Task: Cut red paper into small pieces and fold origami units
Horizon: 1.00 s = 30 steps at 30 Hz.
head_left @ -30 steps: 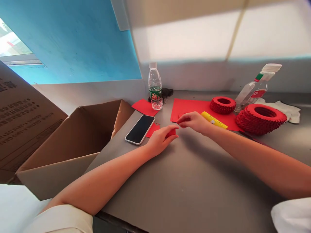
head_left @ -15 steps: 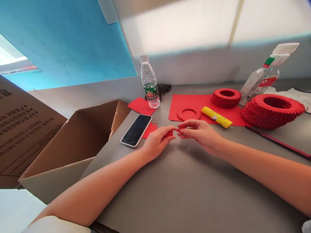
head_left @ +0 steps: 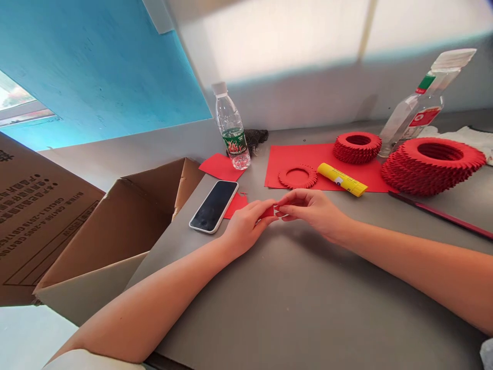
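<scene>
My left hand [head_left: 248,223] pinches a small piece of red paper [head_left: 267,211] between thumb and fingers, just above the grey table. My right hand [head_left: 308,209] meets it from the right, its thumb and fingertips closed on the paper's right end. Most of the paper is hidden by the fingers. Beyond the hands, a thin toothed red paper ring [head_left: 298,177] lies on a large red sheet [head_left: 304,155], beside a yellow glue stick [head_left: 342,180]. Left of my left hand is a smartphone [head_left: 214,206], partly over a red paper scrap [head_left: 235,205].
Two stacked red paper rings, a smaller one [head_left: 357,149] and a larger one [head_left: 433,167], stand at the back right by a clear glass bottle [head_left: 416,113]. A water bottle [head_left: 234,133] stands behind the phone. A dark red stick [head_left: 442,213] lies right; an open cardboard box [head_left: 115,221] is left.
My right fingertips have moved slightly left, closer to my left hand, onto the end of the red paper. The whole view has shifted a little.
</scene>
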Tool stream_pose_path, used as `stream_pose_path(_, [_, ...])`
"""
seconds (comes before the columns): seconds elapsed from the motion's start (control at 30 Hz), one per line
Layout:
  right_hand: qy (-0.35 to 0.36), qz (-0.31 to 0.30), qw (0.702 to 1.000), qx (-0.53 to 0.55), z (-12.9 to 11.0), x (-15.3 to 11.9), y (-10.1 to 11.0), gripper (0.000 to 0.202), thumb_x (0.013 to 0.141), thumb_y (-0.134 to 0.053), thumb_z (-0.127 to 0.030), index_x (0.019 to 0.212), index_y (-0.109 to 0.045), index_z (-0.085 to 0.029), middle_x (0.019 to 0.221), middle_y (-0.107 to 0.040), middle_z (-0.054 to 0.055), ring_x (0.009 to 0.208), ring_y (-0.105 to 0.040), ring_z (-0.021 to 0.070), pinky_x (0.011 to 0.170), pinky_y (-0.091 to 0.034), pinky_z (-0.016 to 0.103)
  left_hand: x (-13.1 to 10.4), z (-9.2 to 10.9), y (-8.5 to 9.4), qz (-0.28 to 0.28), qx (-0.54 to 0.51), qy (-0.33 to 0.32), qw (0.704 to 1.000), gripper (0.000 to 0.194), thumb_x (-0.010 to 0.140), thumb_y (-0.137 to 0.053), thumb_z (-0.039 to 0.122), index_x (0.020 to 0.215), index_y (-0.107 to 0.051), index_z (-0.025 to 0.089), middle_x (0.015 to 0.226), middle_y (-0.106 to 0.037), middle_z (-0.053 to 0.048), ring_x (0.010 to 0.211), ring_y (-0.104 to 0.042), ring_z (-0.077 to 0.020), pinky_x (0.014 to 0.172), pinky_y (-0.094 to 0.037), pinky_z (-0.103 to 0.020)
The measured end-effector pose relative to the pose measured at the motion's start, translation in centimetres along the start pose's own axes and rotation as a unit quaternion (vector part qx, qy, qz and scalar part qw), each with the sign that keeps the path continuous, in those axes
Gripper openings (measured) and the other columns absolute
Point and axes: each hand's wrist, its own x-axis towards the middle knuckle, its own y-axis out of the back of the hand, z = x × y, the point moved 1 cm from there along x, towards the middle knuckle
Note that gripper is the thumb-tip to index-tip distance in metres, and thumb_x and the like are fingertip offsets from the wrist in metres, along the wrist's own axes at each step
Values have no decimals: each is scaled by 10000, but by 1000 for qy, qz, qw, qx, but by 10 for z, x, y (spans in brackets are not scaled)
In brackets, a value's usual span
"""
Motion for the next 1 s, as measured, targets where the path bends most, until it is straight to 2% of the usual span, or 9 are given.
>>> stream_pose_path(0.3, [-1, 4, 1000, -9, 5, 0, 0, 162, 693, -628, -285, 808, -627, -171, 809, -658, 22, 788, -625, 152, 740, -516, 304, 0, 1, 0, -12, 13, 1, 1000, 287, 868, -458, 309, 1138, -497, 219, 905, -591, -28, 778, -550, -133, 715, -437, -242])
stream_pose_path(0.5, [10, 17, 1000, -23, 4, -1, -3, 168, 697, -623, -302, 798, -610, -169, 771, -648, 18, 740, -625, 142, 726, -519, 304, -2, 2, -3, -1, 58, -20, 998, 302, 873, -446, 328, 1143, -495, 201, 807, -572, -13, 709, -525, -122, 652, -427, -226])
stream_pose_path(0.73, [22, 20, 996, -87, 0, -4, -5, 139, 726, -583, -266, 834, -548, -186, 721, -627, 10, 673, -605, 132, 568, -510, 250, -3, 6, -5, 24, 112, -63, 991, 308, 885, -415, 336, 1124, -506, 165, 749, -557, -13, 637, -521, -109, 575, -413, -205])
stream_pose_path(0.83, [19, 9, 993, -114, 0, -4, -5, 149, 726, -581, -246, 861, -537, -201, 711, -625, 2, 651, -582, 119, 538, -491, 227, -3, 6, -6, 18, 119, -84, 989, 305, 889, -408, 315, 1126, -505, 150, 724, -552, -12, 609, -517, -104, 555, -411, -201])
stream_pose_path(1.0, [-28, 3, 998, -54, 1, -1, 0, 289, 723, -608, -322, 970, -504, -212, 790, -646, 17, 691, -607, 131, 611, -522, 273, -2, 2, -4, 50, 109, -60, 991, 362, 863, -469, 293, 1201, -447, 163, 866, -615, -39, 712, -576, -123, 639, -451, -219])
